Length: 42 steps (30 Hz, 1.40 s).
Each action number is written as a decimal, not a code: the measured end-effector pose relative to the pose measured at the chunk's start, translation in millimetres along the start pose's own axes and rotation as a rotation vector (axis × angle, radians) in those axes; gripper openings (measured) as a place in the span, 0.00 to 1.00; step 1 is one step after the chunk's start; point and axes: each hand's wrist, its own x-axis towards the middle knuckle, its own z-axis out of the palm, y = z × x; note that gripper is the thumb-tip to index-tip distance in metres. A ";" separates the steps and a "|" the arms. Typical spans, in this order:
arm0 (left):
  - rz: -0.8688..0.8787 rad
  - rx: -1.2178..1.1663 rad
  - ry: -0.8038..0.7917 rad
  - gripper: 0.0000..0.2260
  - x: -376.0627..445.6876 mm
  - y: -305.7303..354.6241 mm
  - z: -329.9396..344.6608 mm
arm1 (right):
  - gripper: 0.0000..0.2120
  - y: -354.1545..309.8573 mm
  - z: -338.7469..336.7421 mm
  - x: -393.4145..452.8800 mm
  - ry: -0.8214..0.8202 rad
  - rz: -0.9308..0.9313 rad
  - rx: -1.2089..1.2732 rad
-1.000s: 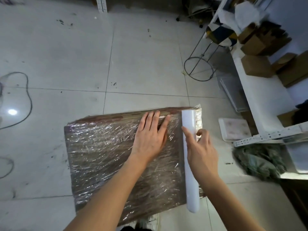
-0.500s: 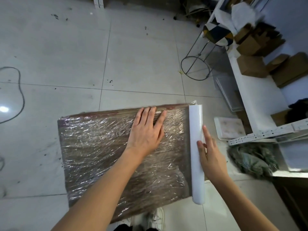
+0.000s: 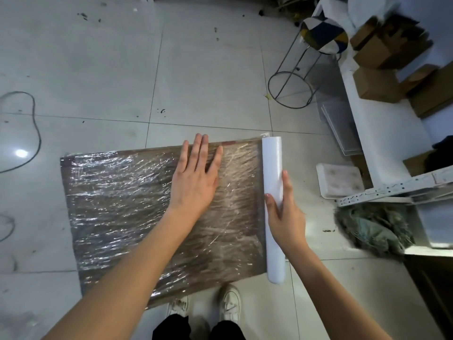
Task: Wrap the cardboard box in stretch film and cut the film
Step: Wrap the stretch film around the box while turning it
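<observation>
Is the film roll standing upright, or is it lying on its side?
Lying on its side: the film roll stretches along the wrapped box's right edge, with the right hand around it.

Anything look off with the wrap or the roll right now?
Nothing stands out. The film on the cardboard box is wrinkled but unbroken, the film roll lies along its right edge, and the left hand lies flat on top.

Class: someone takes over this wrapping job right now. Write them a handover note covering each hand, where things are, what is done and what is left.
Left hand: flat, fingers straight, pressing the film on the box.
Right hand: gripping the film roll at the box's right edge.
Box: lying flat on the tiled floor, top face already covered in film.
Left: finish wrapping, then cut the film; it is not yet cut from the roll. No cutter in view.
</observation>
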 end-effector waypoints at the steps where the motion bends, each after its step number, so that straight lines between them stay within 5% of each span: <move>1: -0.025 -0.011 0.001 0.27 -3.6 7.0 -1.2 | 0.29 3.4 -3.2 0.6 -0.018 -0.004 0.026; 8: 0.202 -0.143 0.101 0.29 -40.8 81.9 30.5 | 0.30 31.3 -13.7 8.2 -0.149 -0.035 0.330; 18: 0.304 -0.089 0.141 0.28 -21.7 51.9 53.2 | 0.22 33.8 -5.9 26.3 -0.185 0.032 0.526; 23: 0.234 -0.021 0.146 0.30 -15.7 63.5 45.5 | 0.21 19.6 -6.4 38.3 -0.199 0.053 0.527; 30: 0.184 -0.327 0.186 0.25 -32.9 107.0 60.4 | 0.22 12.6 -0.4 46.5 -0.151 0.103 0.546; 35: 0.206 -0.332 0.168 0.26 -27.3 104.4 61.8 | 0.34 7.1 7.7 49.6 -0.111 0.070 0.449; 42: 0.345 -0.282 0.153 0.28 -35.7 98.4 59.6 | 0.31 13.2 2.2 60.8 -0.121 0.031 0.360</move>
